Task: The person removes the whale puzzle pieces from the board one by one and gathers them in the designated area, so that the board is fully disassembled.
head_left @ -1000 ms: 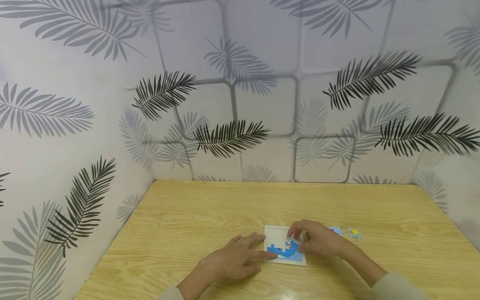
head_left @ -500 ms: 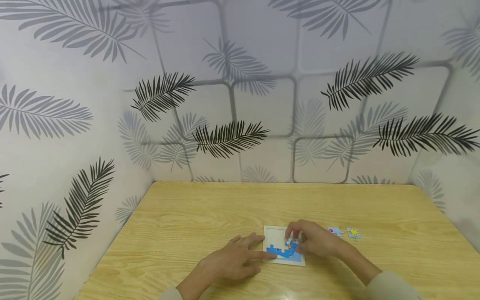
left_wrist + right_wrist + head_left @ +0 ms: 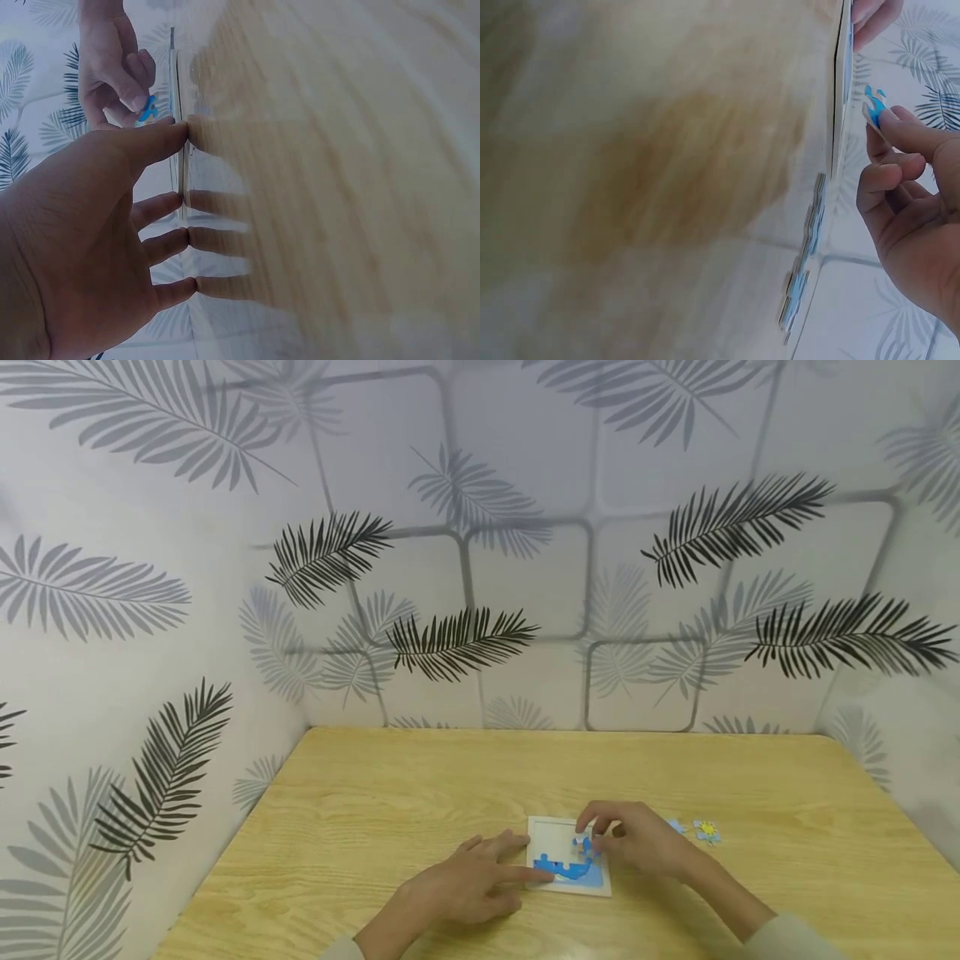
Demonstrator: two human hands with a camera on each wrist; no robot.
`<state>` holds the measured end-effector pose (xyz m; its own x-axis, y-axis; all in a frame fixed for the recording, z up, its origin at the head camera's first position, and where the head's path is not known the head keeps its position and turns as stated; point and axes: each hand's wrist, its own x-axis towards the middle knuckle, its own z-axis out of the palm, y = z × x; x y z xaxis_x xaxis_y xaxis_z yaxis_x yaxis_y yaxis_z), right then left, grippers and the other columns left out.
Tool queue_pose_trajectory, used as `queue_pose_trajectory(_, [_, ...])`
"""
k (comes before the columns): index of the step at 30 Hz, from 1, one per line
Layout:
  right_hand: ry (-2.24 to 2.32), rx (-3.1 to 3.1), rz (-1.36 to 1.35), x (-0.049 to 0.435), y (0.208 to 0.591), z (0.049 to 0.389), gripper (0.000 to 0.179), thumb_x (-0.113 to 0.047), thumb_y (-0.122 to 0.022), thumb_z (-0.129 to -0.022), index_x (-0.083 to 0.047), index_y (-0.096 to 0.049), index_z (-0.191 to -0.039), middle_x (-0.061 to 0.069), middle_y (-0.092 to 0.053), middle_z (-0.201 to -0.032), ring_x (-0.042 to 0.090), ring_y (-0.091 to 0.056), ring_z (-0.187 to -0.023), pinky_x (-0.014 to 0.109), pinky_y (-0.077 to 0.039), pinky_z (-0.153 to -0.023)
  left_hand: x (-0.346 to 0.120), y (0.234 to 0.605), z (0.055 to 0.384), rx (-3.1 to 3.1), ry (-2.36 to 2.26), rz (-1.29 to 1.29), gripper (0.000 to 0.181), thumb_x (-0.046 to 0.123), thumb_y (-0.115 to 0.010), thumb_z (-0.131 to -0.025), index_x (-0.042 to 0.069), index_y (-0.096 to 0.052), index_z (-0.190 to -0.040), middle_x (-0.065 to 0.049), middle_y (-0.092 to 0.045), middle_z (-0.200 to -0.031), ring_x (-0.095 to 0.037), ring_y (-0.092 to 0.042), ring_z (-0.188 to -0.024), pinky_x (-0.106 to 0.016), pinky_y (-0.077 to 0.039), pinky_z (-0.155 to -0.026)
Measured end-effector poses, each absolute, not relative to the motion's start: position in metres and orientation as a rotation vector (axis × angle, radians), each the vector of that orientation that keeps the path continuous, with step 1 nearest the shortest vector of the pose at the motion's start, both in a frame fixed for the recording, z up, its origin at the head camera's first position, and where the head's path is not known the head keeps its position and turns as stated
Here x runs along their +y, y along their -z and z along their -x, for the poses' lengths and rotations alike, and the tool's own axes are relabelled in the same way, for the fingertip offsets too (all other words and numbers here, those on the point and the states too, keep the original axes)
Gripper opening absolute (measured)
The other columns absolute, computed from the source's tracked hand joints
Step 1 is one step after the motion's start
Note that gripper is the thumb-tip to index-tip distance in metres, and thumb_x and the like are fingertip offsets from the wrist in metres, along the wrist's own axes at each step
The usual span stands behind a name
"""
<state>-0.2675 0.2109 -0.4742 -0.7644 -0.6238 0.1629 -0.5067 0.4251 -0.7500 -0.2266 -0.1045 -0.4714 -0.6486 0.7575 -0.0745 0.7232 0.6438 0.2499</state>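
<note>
A white-framed jigsaw tray (image 3: 551, 837) lies on the table, its lower part filled with joined blue pieces (image 3: 573, 874). My left hand (image 3: 472, 878) rests at the tray's left side, with the index finger stretched over the joined pieces. In the left wrist view, the left fingertips touch the table and tray edge. Above the tray's right part, my right hand (image 3: 645, 841) pinches a blue and white jigsaw piece (image 3: 875, 107) between thumb and fingers. That piece is tilted and raised off the tray in the right wrist view. The right hand hides the tray's upper right corner.
To the right of the tray lie loose jigsaw pieces: one with a yellow sun (image 3: 707, 830), and a light blue one (image 3: 677, 826) partly covered by the right hand. The wooden table (image 3: 375, 793) meets a leaf-patterned wall (image 3: 525, 677) behind.
My right hand has shifted slightly, and the pinched piece now shows more clearly above the tray. The light blue loose piece was more visible half a second ago. The left hand stays put.
</note>
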Motion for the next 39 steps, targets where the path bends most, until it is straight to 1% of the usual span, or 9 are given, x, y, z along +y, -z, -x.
queue_pose_trajectory(2, [1.293, 2.529, 1.0, 0.216, 0.474, 0.267, 0.02, -0.005, -0.07, -0.098, -0.013, -0.07, -0.116, 0.006, -0.069, -0.102, 0.02, -0.064, -0.091, 0.028, -0.058, -0.075, -0.105, 0.473, 0.227, 2.697, -0.292, -1.221, 0.051, 0.034, -0.057, -0.107, 0.049, -0.046, -0.154, -0.005, -0.034, -0.167, -0.028, -0.034, -0.153, -0.063, -0.034, -0.119])
queue_pose_trajectory(5, [1.294, 2.551, 0.971, 0.222, 0.476, 0.268, 0.018, -0.008, -0.069, -0.099, -0.013, -0.071, -0.116, 0.006, -0.069, -0.101, 0.017, -0.065, -0.085, 0.027, -0.058, -0.071, -0.106, 0.475, 0.226, 2.707, -0.283, -1.226, 0.051, 0.034, -0.057, -0.107, 0.05, -0.045, -0.154, -0.005, -0.035, -0.166, -0.027, -0.035, -0.153, -0.062, -0.035, -0.118])
queue_pose_trajectory(9, [1.284, 2.56, 0.919, 0.232, 0.479, 0.268, 0.018, -0.008, -0.069, -0.099, -0.013, -0.071, -0.116, 0.006, -0.066, -0.096, 0.009, -0.058, -0.065, 0.023, -0.052, -0.055, -0.106, 0.475, 0.226, 2.707, -0.287, -1.217, 0.051, 0.034, -0.058, -0.106, 0.05, -0.045, -0.154, -0.005, -0.035, -0.166, -0.027, -0.035, -0.153, -0.062, -0.034, -0.119])
queue_pose_trajectory(14, [1.302, 2.55, 0.856, 0.247, 0.477, 0.265, 0.019, -0.011, -0.068, -0.101, -0.01, -0.07, -0.119, 0.009, -0.065, -0.098, 0.004, -0.049, -0.055, 0.022, -0.045, -0.043, -0.107, 0.474, 0.226, 2.692, -0.305, -1.217, 0.051, 0.033, -0.057, -0.107, 0.049, -0.046, -0.154, -0.005, -0.034, -0.167, -0.028, -0.033, -0.153, -0.063, -0.033, -0.119])
queue_pose_trajectory(17, [1.291, 2.585, 0.854, 0.259, 0.473, 0.264, 0.019, -0.01, -0.068, -0.1, -0.008, -0.07, -0.119, 0.008, -0.065, -0.098, 0.005, -0.054, -0.061, 0.024, -0.048, -0.049, -0.106, 0.473, 0.225, 2.677, -0.318, -1.222, 0.051, 0.032, -0.056, -0.107, 0.047, -0.046, -0.154, -0.006, -0.034, -0.167, -0.028, -0.032, -0.154, -0.063, -0.032, -0.12])
queue_pose_trajectory(24, [1.235, 2.68, 0.84, 0.292, 0.47, 0.261, 0.008, -0.01, -0.071, -0.099, -0.009, -0.071, -0.107, 0.001, -0.064, -0.093, 0.003, -0.05, -0.064, 0.021, -0.044, -0.051, -0.107, 0.473, 0.225, 2.678, -0.322, -1.248, 0.051, 0.031, -0.056, -0.107, 0.045, -0.046, -0.155, -0.008, -0.033, -0.167, -0.03, -0.031, -0.154, -0.063, -0.03, -0.121])
queue_pose_trajectory(27, [1.194, 2.739, 0.837, 0.305, 0.472, 0.259, 0.006, -0.011, -0.072, -0.097, -0.012, -0.071, -0.103, -0.003, -0.066, -0.09, 0.003, -0.052, -0.07, 0.023, -0.045, -0.058, -0.107, 0.473, 0.226, 2.68, -0.321, -1.259, 0.051, 0.03, -0.056, -0.107, 0.045, -0.046, -0.155, -0.008, -0.034, -0.167, -0.03, -0.031, -0.154, -0.063, -0.031, -0.12])
queue_pose_trajectory(33, [1.159, 2.757, 0.808, 0.329, 0.478, 0.257, 0.007, -0.011, -0.073, -0.097, -0.012, -0.07, -0.103, -0.005, -0.069, -0.094, 0.004, -0.059, -0.08, 0.024, -0.049, -0.064, -0.106, 0.471, 0.227, 2.687, -0.297, -1.237, 0.051, 0.032, -0.056, -0.107, 0.048, -0.045, -0.155, -0.006, -0.032, -0.168, -0.028, -0.031, -0.155, -0.062, -0.031, -0.121])
queue_pose_trajectory(39, [1.148, 2.785, 0.864, 0.347, 0.487, 0.256, 0.008, -0.008, -0.074, -0.095, -0.014, -0.071, -0.099, -0.01, -0.069, -0.09, 0.0, -0.059, -0.08, 0.023, -0.049, -0.065, -0.105, 0.473, 0.227, 2.684, -0.304, -1.207, 0.051, 0.033, -0.057, -0.107, 0.049, -0.045, -0.155, -0.004, -0.031, -0.168, -0.027, -0.03, -0.155, -0.062, -0.03, -0.121])
